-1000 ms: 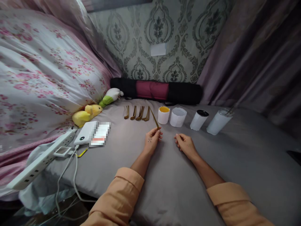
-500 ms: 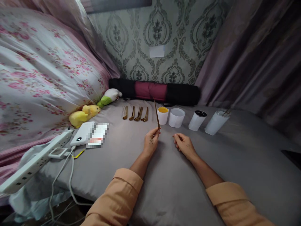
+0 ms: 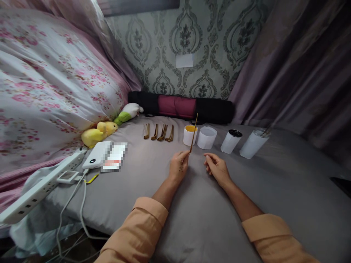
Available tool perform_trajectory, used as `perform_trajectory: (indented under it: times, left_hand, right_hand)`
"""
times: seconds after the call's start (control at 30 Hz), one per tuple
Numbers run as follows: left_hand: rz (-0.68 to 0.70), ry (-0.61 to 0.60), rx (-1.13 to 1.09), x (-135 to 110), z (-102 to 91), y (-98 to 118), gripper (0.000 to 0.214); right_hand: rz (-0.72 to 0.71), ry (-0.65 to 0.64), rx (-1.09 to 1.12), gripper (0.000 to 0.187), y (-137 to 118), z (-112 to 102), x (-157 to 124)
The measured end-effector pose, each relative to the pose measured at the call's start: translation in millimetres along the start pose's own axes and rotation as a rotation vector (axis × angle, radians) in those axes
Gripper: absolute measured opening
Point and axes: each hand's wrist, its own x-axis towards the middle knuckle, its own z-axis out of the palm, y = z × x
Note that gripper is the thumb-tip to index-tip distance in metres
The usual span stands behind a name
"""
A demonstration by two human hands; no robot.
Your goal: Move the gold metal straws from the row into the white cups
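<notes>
A thin, straight brown strip (image 3: 193,133) stands nearly upright, tilted a little to the right, its lower end pinched between the thumb and fingers of my left hand (image 3: 178,166). Its middle crosses in front of a white cup with a yellow inside (image 3: 189,138). My right hand (image 3: 217,168) hovers to the right of the strip, apart from it, with loosely curled, parted fingers and nothing visible in them. Nearest to that hand is a wide white cup (image 3: 207,140). Several bunches of folded brown strips (image 3: 162,132) lie in a row to the left of the cups.
At the right stand a white cylinder with a dark top (image 3: 230,142) and a taller whitish container (image 3: 253,144) holding thin sticks. A black-and-maroon roll (image 3: 177,106) lies along the wall. Plush toys (image 3: 98,135), a power bank (image 3: 95,155) and a power strip (image 3: 45,188) with cables are at the left.
The strip in my left hand has swung from leaning left to leaning slightly right, and that hand has turned a little. My right hand has barely moved.
</notes>
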Motion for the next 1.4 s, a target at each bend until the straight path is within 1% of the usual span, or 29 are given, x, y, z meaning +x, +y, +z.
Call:
perform_trajectory:
  times: [0.13,0.43,0.67,0.93,1.2,1.4]
  left_hand:
    - [0.040,0.002,0.066,-1,-0.4,2,0.027]
    - [0.140,-0.084,0.209,-3,-2.3,9,0.029]
    - [0.176,-0.139,0.274,-5,-3.5,12,0.030]
    - [0.210,-0.206,0.348,-6,-3.5,14,0.029]
    - [0.232,-0.298,0.409,-6,-6.9,18,0.030]
    - [0.243,-0.318,0.437,-6,-5.9,17,0.030]
  right_hand:
    - [-0.023,-0.002,0.048,0.039,-2,1,0]
    - [-0.048,-0.020,0.108,0.038,-10,2,-3]
    - [-0.050,-0.018,0.193,0.037,-12,3,-3]
    - [-0.044,-0.039,0.231,0.036,-14,3,-4]
    - [0.016,-0.052,0.310,0.036,-17,2,-4]
    - [0.055,-0.052,0.343,0.035,-15,2,-3]
